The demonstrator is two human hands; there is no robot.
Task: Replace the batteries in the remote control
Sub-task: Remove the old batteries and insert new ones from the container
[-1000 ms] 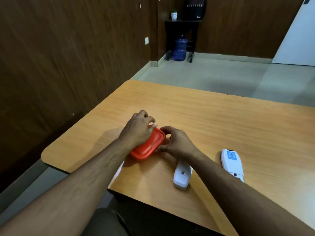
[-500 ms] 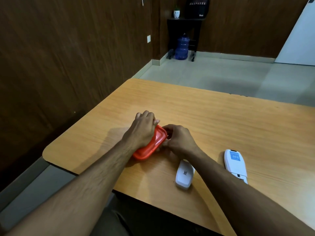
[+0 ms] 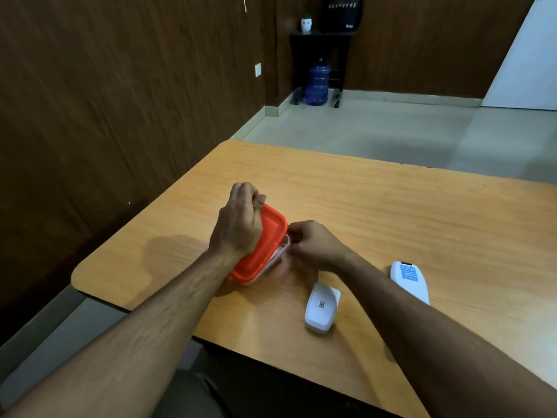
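A small clear plastic box [image 3: 283, 247] with an orange lid [image 3: 265, 245] stands on the wooden table [image 3: 391, 212]. My left hand [image 3: 241, 221] grips the lid's far left edge and tilts it up, so the lid stands steeply over the box. My right hand [image 3: 313, 244] pinches the box's right rim. What is inside the box is hidden. A white remote control [image 3: 320, 307] lies face down near the front edge. A second white piece with a blue label [image 3: 409, 280] lies to its right, partly behind my right forearm.
The table's rounded left corner [image 3: 81, 279] and front edge are close to my body. A dark wood-panelled wall runs along the left. Far back stand a blue water jug [image 3: 317, 82] and a black side table [image 3: 319, 43] on a tiled floor.
The orange lid has swung from lying flat on the box to tilted steeply up on its left side, lifted by my left hand. My right hand stays at the box's right rim.
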